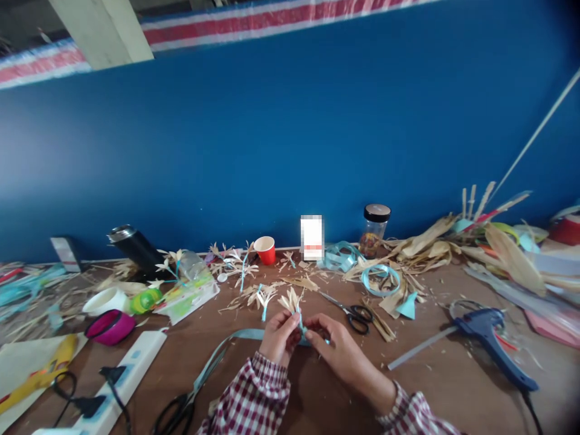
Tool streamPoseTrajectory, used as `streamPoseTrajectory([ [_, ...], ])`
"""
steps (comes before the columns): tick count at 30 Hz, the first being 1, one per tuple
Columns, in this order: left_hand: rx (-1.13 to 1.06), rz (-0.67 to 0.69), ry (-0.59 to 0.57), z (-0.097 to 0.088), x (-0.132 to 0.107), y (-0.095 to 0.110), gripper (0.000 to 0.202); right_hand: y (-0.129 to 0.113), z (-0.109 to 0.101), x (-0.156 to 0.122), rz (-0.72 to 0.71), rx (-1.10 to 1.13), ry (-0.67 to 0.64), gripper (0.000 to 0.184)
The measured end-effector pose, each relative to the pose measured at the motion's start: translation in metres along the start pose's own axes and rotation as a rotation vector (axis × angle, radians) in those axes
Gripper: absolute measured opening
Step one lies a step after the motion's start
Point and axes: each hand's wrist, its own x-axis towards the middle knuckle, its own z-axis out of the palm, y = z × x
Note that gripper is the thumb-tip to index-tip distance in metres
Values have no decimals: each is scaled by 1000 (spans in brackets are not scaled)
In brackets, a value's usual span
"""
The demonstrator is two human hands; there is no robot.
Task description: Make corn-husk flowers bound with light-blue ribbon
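My left hand [280, 338] and my right hand [336, 347] meet at the middle of a brown table [317, 399]. Both pinch a small dried-husk flower [292, 300] by its stem, which is wrapped in light blue ribbon [226, 347]. The ribbon trails off to the left toward black scissors [174, 414] at the table's front edge. My sleeves are red-and-white checked. A second pair of black-handled scissors [356, 315] lies just right of my right hand.
A blue glue gun [492, 338] lies at right. Husk strips [430, 248], ribbon rolls [380, 279], a jar [374, 229] and a red cup [266, 249] line the blue wall. At left are a white power strip [131, 368], a pink tape roll [110, 327] and a black flask [136, 249].
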Motion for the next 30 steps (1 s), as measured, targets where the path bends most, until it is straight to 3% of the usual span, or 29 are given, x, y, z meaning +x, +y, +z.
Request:
streamPoseTrajectory([
  [11, 56, 1, -71, -6, -6, -6, 38, 12, 11, -1, 237, 357, -83, 28],
  [17, 113, 12, -87, -4, -9, -1, 33, 8, 6, -5, 197, 304, -80, 19],
  [24, 169, -13, -197, -5, -8, 5, 26, 10, 1, -2, 54, 296, -131, 11],
  [30, 84, -8, -180, -4, 2, 2, 26, 19, 6, 7, 86, 330, -89, 13],
])
